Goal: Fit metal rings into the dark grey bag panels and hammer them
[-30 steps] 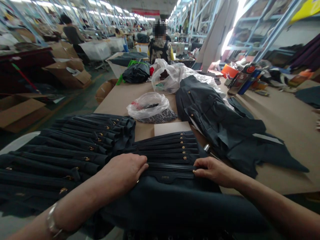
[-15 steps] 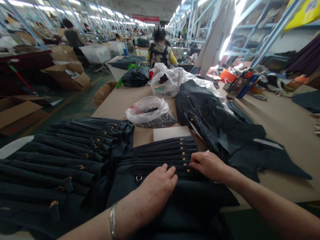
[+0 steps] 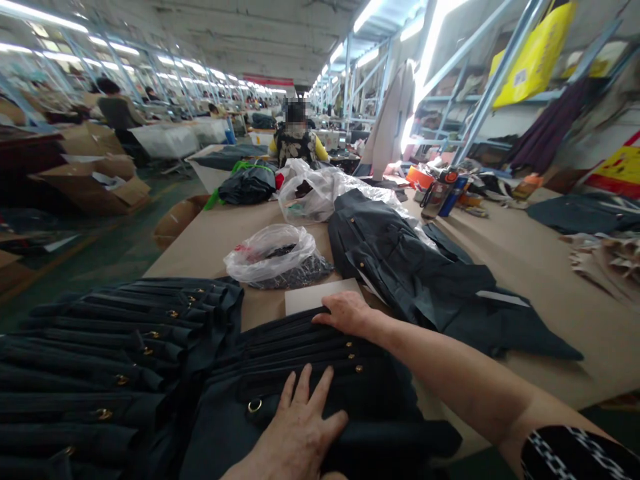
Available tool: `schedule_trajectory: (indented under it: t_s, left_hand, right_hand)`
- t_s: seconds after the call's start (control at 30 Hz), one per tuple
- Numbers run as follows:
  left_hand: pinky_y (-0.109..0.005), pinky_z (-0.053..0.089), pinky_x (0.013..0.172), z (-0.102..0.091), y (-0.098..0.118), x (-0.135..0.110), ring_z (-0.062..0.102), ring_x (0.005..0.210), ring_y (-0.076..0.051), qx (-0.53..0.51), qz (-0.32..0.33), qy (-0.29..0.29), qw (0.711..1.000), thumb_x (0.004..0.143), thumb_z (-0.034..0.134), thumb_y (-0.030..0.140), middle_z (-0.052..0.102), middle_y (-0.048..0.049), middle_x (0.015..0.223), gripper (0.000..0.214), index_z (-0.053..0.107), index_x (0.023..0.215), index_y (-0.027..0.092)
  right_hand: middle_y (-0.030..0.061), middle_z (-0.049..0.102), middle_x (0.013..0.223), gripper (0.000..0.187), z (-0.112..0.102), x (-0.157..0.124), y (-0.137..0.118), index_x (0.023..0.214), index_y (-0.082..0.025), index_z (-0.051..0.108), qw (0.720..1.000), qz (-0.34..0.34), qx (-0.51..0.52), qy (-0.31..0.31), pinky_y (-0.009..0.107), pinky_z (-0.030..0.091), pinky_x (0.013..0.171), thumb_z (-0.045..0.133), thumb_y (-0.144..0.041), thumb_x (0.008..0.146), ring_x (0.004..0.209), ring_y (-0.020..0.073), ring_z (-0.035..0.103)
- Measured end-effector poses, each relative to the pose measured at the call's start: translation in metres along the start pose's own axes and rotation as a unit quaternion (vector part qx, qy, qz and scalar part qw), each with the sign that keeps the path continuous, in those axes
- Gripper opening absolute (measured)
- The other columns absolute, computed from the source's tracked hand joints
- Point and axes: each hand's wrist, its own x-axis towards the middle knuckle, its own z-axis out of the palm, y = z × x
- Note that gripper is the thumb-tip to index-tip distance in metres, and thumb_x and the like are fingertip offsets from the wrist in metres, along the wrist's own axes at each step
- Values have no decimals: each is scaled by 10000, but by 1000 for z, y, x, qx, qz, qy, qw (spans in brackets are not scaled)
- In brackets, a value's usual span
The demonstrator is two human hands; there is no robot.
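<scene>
We find both hands pressed flat on the near stack of dark garments (image 3: 310, 360) at the table's (image 3: 525, 267) front edge: left hand (image 3: 295, 433) fingers spread on the nearest piece, right hand (image 3: 347, 312) fingers together at the far edge, seemingly squaring it. Since earlier the right hand has moved farther up. Next calls for even alignment beside the left stack (image 3: 120, 347).

Since a second ago the left hand (image 3: 300, 427) has slid from the left edge of the fanned stack of dark navy fabric pieces with brass studs (image 3: 310, 360) to its near middle, fingers now spread flat. The right hand (image 3: 347, 312) has moved from the stack's near right edge up to its far edge, beside the pale cardboard sheet (image 3: 320, 298).
</scene>
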Motion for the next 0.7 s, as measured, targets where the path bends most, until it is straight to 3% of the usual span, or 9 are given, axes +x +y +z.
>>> schedule_trajectory:
  t_s: [0.1,0.2,0.33,0.4,0.5,0.63,0.7]
  left_hand:
    - [-686,99,1021,-16,-15,15,73,1348,-463,7,-62,46,997,712,609,555,158,-122,1518,623,482,1285,347]
    - [-646,112,1045,-28,-32,34,117,1351,-445,6,-101,98,990,767,490,616,230,-93,1504,547,534,1241,348]
    - [-634,140,1043,-26,-45,49,154,1341,-456,2,-112,136,984,761,403,697,277,-93,1486,585,603,1172,331]
    - [-630,138,1045,-22,-48,50,136,1347,-452,2,-115,135,984,779,413,662,254,-80,1497,544,601,1176,342]
    - [-618,138,1050,-20,-49,50,131,1353,-438,1,-123,130,984,829,415,546,243,-51,1503,431,595,1178,368]
    - [-605,190,1034,-27,-46,54,184,1342,-430,-12,-129,135,982,884,321,460,313,-34,1474,398,643,1101,373]
    - [-608,214,1017,-32,-43,58,220,1327,-428,-12,-144,134,980,877,338,436,354,-30,1452,381,685,1012,355]
  right_hand:
    - [109,674,937,618,-11,33,17,938,-176,627,999,3,-4,35,315,430,728,292,-685,838,880,241,627]
    - [117,650,1015,530,-20,62,26,990,-166,615,998,14,-5,63,333,415,806,327,-598,884,962,232,592]
    - [68,546,1219,441,-27,68,23,1225,-232,496,994,15,-4,111,357,375,917,478,-493,871,1140,221,463]
    - [33,505,1264,468,-31,50,28,1294,-267,423,989,-10,9,146,340,359,950,516,-428,865,1171,203,417]
    - [37,552,1155,349,-38,-2,62,1218,-241,510,982,-19,37,185,316,371,940,500,-288,872,1093,193,451]
    - [48,577,1072,447,-36,-84,145,1027,-236,645,988,105,41,109,310,396,899,395,11,751,1023,188,484]
    - [50,579,1082,515,-29,-112,177,1018,-226,653,989,117,48,82,325,396,919,387,53,677,1032,186,493]
